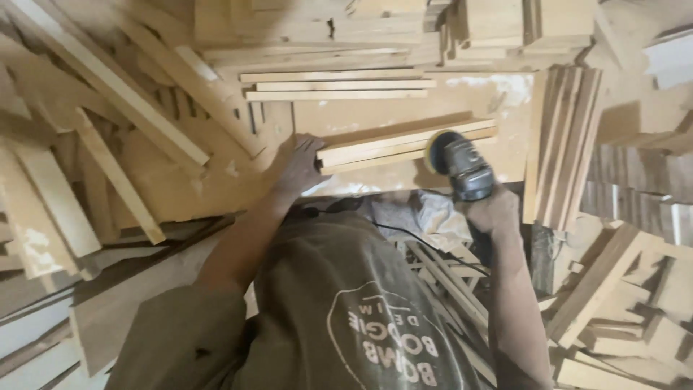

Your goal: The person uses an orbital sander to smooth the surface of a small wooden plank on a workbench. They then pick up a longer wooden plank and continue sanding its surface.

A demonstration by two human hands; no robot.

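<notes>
My left hand [302, 165] presses on the left end of a small stack of pale wooden slats [390, 146] lying on a dusty workbench [375, 112]. My right hand [492, 211] grips a grey angle sander [465, 167]. Its round disc [437, 150] rests against the front edge of the slats near their right part. A black cable [404, 232] runs from the tool across my lap.
Three more slats [336, 85] lie farther back on the bench. A row of upright boards [563, 144] stands at the right. Loose planks [108, 137] pile up on the left, and wood offcuts [613, 318] crowd the lower right. Stacked timber [404, 29] fills the back.
</notes>
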